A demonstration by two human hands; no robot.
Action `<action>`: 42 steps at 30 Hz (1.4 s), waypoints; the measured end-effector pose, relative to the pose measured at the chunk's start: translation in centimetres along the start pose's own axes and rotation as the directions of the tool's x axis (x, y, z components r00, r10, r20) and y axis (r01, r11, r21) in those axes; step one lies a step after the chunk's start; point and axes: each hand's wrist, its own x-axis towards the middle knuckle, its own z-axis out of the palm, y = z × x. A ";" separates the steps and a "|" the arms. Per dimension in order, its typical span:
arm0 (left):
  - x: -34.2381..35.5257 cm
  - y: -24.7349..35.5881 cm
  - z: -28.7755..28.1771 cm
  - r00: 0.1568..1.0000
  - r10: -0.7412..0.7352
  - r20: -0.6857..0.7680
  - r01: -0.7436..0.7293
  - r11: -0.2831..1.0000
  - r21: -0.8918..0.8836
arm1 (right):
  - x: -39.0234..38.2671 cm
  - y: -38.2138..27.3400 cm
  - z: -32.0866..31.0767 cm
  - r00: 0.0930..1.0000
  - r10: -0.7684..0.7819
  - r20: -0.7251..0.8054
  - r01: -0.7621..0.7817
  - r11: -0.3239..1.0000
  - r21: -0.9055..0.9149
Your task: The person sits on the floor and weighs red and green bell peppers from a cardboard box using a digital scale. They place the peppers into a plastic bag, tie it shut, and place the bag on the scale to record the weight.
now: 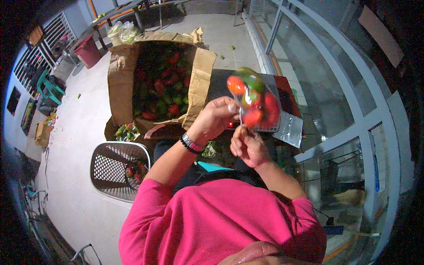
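Left hand (217, 117) raised, fingers clamped on edge of clear bag of red and green peppers (260, 106); right hand (250, 146) just below bag, fingers curled together, cannot tell whether clamped on it; bag blurred, held up over front of dark flat-topped device (219, 84); flat clear plastic bag (290, 128) at device's right corner; open brown paper container (202, 79) beside device, peppers inside; grey perforated basket (104, 174) on floor (73, 176), some peppers within.

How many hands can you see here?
2: the left hand, at the left edge of the blurred bag of peppers, and the right hand, just below it. No others show.
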 end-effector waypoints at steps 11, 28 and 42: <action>2.7 -2.1 -3.4 0.903 0.402 -0.150 -0.088 0.514 0.853 | 5.1 -2.7 -4.9 0.947 -0.081 -0.310 -0.164 0.707 -0.688; 2.1 1.5 -2.1 0.940 0.273 0.207 -0.252 0.145 0.957 | 6.7 -5.5 -5.9 0.970 -0.199 0.142 0.179 0.181 -0.967; 12.6 -4.1 -12.8 0.897 0.255 -0.360 0.102 0.675 0.731 | 16.8 4.4 -20.5 0.879 -0.255 -0.403 -0.313 0.330 -0.891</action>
